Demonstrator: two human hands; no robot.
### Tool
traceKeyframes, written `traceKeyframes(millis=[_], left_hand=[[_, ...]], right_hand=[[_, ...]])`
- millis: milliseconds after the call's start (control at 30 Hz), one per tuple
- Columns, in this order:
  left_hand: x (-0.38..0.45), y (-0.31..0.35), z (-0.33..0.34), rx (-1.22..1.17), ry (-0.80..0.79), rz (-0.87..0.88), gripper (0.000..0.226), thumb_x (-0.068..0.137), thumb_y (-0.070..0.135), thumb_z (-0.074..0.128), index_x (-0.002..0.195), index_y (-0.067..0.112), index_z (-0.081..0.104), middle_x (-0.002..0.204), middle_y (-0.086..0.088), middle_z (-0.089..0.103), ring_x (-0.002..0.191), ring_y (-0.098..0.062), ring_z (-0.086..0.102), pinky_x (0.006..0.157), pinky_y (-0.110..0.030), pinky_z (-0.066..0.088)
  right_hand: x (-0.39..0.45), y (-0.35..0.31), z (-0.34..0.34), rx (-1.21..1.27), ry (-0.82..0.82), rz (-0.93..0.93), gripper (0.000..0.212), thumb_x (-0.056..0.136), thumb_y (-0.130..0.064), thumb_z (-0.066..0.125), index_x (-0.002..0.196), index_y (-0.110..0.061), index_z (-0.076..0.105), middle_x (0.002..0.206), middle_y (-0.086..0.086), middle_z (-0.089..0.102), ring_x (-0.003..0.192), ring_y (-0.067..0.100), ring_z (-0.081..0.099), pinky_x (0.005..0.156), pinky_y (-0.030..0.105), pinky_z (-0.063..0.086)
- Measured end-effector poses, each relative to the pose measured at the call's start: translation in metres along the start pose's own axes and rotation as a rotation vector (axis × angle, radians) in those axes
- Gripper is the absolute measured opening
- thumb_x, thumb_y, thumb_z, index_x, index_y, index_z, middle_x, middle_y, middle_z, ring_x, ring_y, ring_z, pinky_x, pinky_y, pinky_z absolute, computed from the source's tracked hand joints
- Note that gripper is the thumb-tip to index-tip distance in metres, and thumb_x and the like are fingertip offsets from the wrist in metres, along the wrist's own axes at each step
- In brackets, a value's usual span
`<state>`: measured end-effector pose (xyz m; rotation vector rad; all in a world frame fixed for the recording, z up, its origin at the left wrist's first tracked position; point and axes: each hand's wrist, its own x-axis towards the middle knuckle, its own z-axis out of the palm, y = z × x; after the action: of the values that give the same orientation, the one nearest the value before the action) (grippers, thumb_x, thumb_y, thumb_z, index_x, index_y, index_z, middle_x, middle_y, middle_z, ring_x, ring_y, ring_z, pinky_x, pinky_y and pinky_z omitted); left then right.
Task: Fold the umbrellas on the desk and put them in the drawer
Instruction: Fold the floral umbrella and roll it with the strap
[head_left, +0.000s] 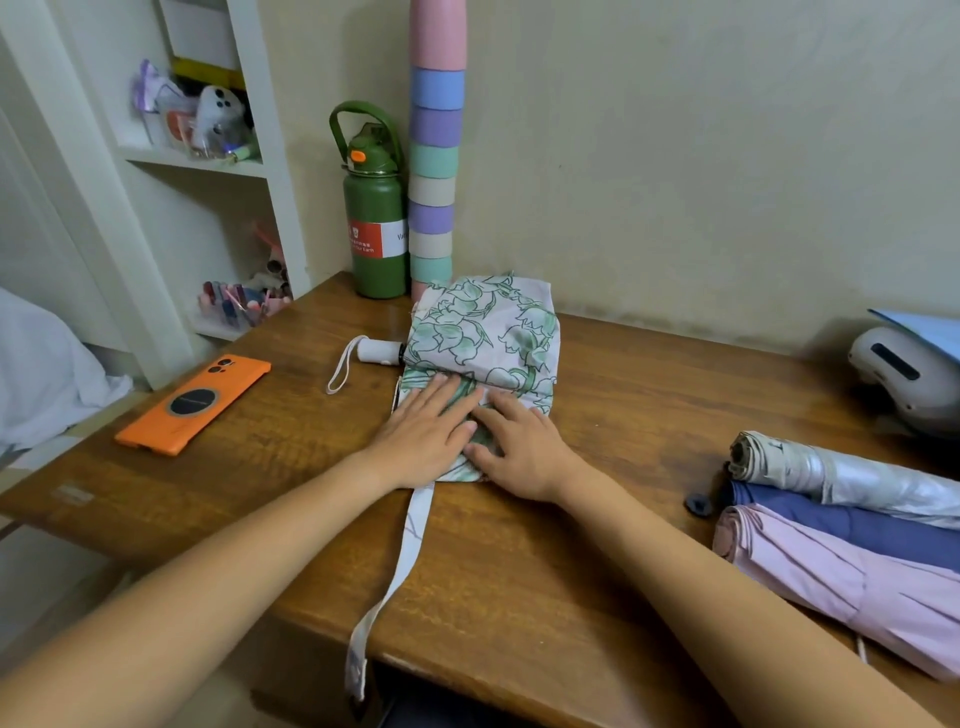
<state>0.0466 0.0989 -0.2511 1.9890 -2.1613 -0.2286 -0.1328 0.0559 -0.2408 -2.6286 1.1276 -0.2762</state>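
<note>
Both hands, left hand (426, 426) and right hand (519, 447), lie flat with straight fingers at frame centre, pressing the floral umbrella (483, 338) against the desk (519, 597), likely keeping its pleats from springing loose while folding.

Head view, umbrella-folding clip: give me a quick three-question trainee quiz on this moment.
1. True or false: both hands lie flat on the floral umbrella.
2. Which object lies left of the umbrella's white handle? A) orange phone B) green bottle C) silver umbrella
3. How many other umbrellas lie at the desk's right side?

Key:
1. True: left hand and right hand press its fabric.
2. A, the orange phone.
3. Three: silver umbrella, blue umbrella, pink umbrella.
</note>
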Motion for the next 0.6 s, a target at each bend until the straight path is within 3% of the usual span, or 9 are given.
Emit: traceKeyframes(millis=[33, 100, 167, 233, 300, 367, 400, 467, 600], left_hand=[[0.001, 0.0, -0.001, 0.03, -0.018, 0.001, 0.056, 0.11, 0.05, 0.017, 0.162, 0.041, 0.0, 0.172, 0.005, -0.01, 0.156, -0.012, -0.018, 0.127, -0.036, -0.008], [0.002, 0.002, -0.003, 0.069, -0.055, -0.012, 0.061, 0.107, 0.056, 0.017, 0.162, 0.04, -0.004, 0.171, 0.004, -0.015, 0.155, -0.012, -0.021, 0.127, -0.037, -0.009], [0.001, 0.003, -0.002, 0.097, -0.078, -0.019, 0.07, 0.102, 0.068, 0.018, 0.162, 0.04, -0.006, 0.17, 0.004, -0.018, 0.154, -0.013, -0.024, 0.127, -0.039, -0.01], [-0.001, 0.003, -0.004, 0.119, -0.098, -0.015, 0.085, 0.093, 0.082, 0.016, 0.162, 0.04, -0.009, 0.169, 0.004, -0.021, 0.153, -0.014, -0.026, 0.127, -0.041, -0.009], [0.0, 0.002, -0.005, 0.122, -0.114, -0.017, 0.092, 0.087, 0.089, 0.016, 0.161, 0.041, -0.012, 0.169, 0.004, -0.023, 0.153, -0.014, -0.027, 0.127, -0.042, -0.01], [-0.001, 0.004, -0.007, 0.116, -0.132, -0.024, 0.094, 0.085, 0.091, 0.016, 0.16, 0.042, -0.013, 0.169, 0.003, -0.022, 0.153, -0.014, -0.026, 0.126, -0.041, -0.011], [-0.001, 0.004, -0.007, 0.115, -0.132, -0.025, 0.094, 0.084, 0.091, 0.016, 0.16, 0.043, -0.013, 0.17, 0.002, -0.021, 0.154, -0.015, -0.025, 0.126, -0.041, -0.01], [-0.002, 0.007, -0.01, 0.119, -0.14, -0.033, 0.094, 0.085, 0.09, 0.017, 0.161, 0.042, -0.012, 0.171, 0.0, -0.016, 0.156, -0.018, -0.019, 0.126, -0.04, -0.01], [-0.003, 0.008, -0.009, 0.134, -0.128, -0.037, 0.096, 0.085, 0.091, 0.014, 0.163, 0.037, 0.003, 0.172, -0.002, 0.007, 0.158, -0.024, 0.003, 0.128, -0.043, 0.003]], right_hand=[[0.003, 0.001, -0.007, 0.08, 0.075, -0.018, 0.052, 0.093, -0.043, 0.05, 0.139, -0.021, 0.059, 0.143, 0.007, 0.057, 0.137, 0.028, 0.048, 0.111, 0.043, 0.041], [0.007, 0.004, -0.015, 0.24, 0.348, 0.02, 0.024, 0.088, -0.021, 0.058, 0.108, -0.014, 0.07, 0.109, 0.004, 0.067, 0.104, 0.025, 0.064, 0.089, 0.04, 0.052], [0.01, 0.007, -0.022, 0.286, 0.635, 0.148, 0.022, 0.089, -0.013, 0.059, 0.11, -0.012, 0.063, 0.117, 0.004, 0.057, 0.095, 0.021, 0.062, 0.083, 0.038, 0.052], [0.012, 0.011, -0.033, 0.404, 0.755, 0.262, 0.036, 0.091, -0.017, 0.06, 0.127, -0.013, 0.054, 0.131, 0.002, 0.049, 0.101, 0.018, 0.062, 0.086, 0.03, 0.049], [0.016, 0.018, -0.048, 0.68, 0.69, 0.32, 0.053, 0.094, -0.023, 0.064, 0.142, -0.015, 0.045, 0.136, -0.001, 0.053, 0.103, 0.017, 0.065, 0.082, 0.024, 0.05], [0.017, 0.024, -0.057, 0.879, 0.6, 0.301, 0.064, 0.094, -0.029, 0.069, 0.149, -0.02, 0.037, 0.128, -0.003, 0.061, 0.077, 0.015, 0.07, 0.061, 0.024, 0.053], [0.015, 0.026, -0.058, 0.867, 0.583, 0.268, 0.068, 0.093, -0.031, 0.073, 0.15, -0.022, 0.036, 0.12, -0.003, 0.063, 0.074, 0.013, 0.07, 0.059, 0.026, 0.054], [0.013, 0.029, -0.053, 0.774, 0.541, 0.206, 0.071, 0.088, -0.037, 0.078, 0.147, -0.026, 0.04, 0.108, -0.003, 0.065, 0.088, 0.008, 0.069, 0.07, 0.028, 0.057], [0.008, 0.028, -0.04, 0.468, 0.482, 0.001, 0.027, 0.083, -0.022, 0.08, 0.108, -0.023, 0.068, 0.096, -0.006, 0.068, 0.086, 0.012, 0.063, 0.076, 0.035, 0.053]])
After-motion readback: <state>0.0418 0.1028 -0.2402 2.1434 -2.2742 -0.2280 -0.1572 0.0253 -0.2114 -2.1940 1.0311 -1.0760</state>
